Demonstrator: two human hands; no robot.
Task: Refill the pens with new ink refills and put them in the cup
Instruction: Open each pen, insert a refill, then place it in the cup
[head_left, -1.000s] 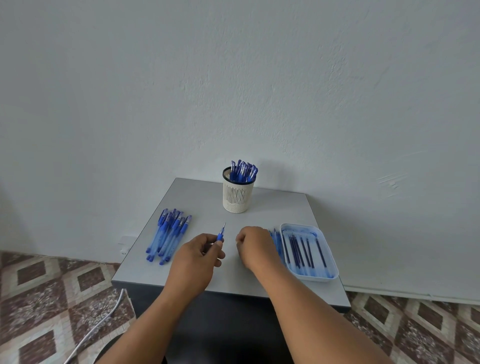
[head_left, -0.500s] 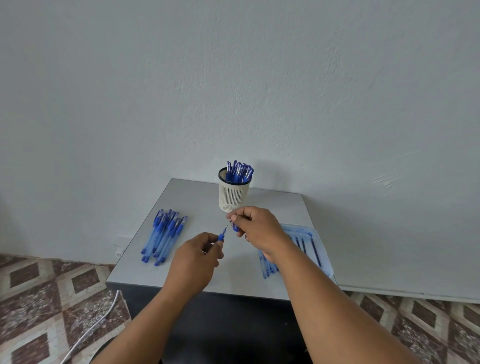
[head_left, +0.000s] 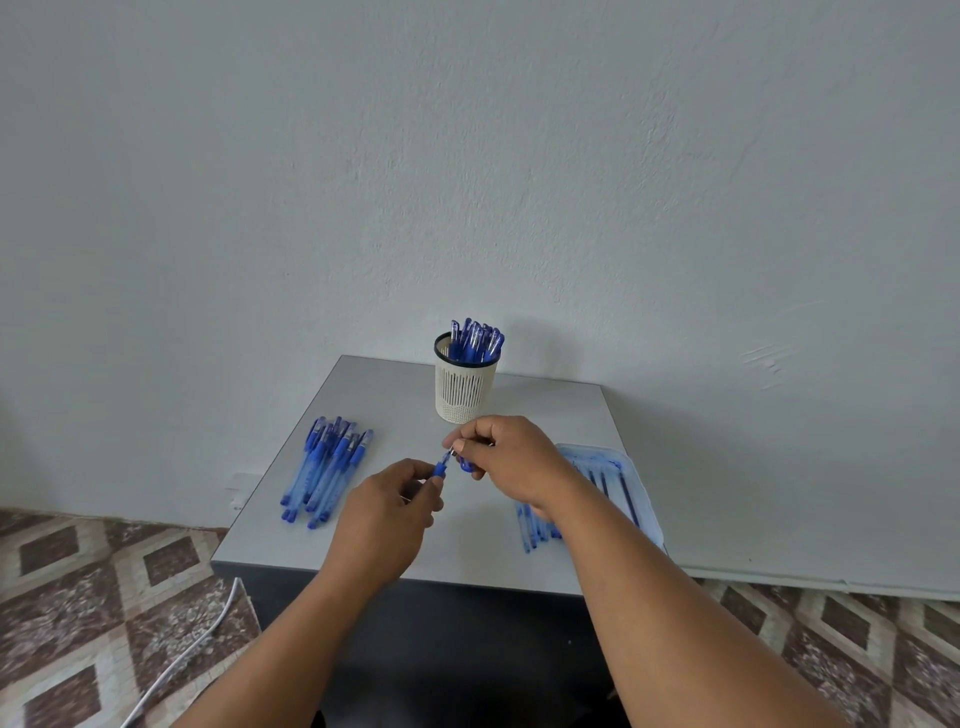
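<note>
My left hand (head_left: 384, 512) grips a blue pen (head_left: 441, 465) with its tip end pointing up and to the right. My right hand (head_left: 511, 460) pinches a small blue pen cap (head_left: 466, 464) right at that tip. Behind the hands, a white mesh cup (head_left: 465, 389) holds several blue capped pens. A bundle of blue pens (head_left: 327, 470) lies on the left of the grey table (head_left: 395, 400). A clear tray (head_left: 636, 486) with several dark refills sits at the right, partly hidden by my right forearm. A few blue pen parts (head_left: 535, 530) lie beside the tray.
The table stands against a white wall. A white cable (head_left: 202, 639) runs over the patterned floor tiles at the lower left. The table's front edge is just below my hands.
My right hand rose from the table beside the tray, carrying a small blue cap, and came to the pen's tip. The left hand stayed nearly still with the pen.
</note>
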